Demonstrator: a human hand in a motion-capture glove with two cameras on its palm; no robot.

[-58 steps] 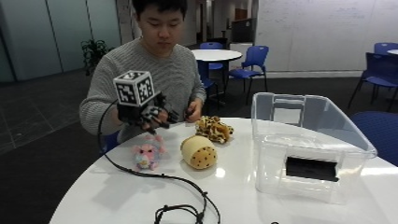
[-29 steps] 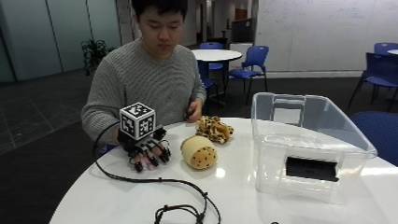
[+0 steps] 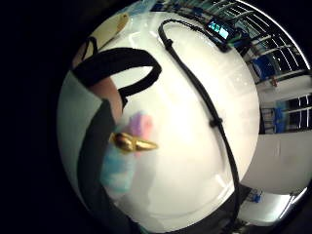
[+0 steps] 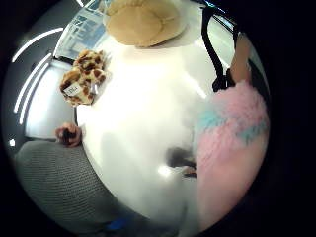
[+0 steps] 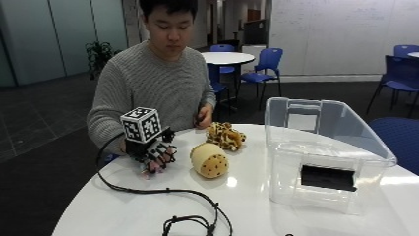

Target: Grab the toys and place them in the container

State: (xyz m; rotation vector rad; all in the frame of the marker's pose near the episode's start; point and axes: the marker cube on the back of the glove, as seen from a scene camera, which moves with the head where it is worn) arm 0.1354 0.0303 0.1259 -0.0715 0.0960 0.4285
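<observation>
Gloved in black, the right hand (image 5: 155, 153) lay over the fluffy pink-and-blue plush toy (image 4: 232, 128) on the round white table (image 5: 249, 206), fingers curled down around it — the toy not visibly lifted. Just beside it lay the tan, brown-spotted egg-shaped plush (image 5: 209, 160), and a little beyond that the leopard-spotted plush animal (image 5: 225, 136), near the person's bare left hand (image 5: 203, 118). Farther right stood the clear plastic storage container (image 5: 327, 147) — no toy showed inside it. Judging from this, the task was barely begun: all three toys remained to be put in.
</observation>
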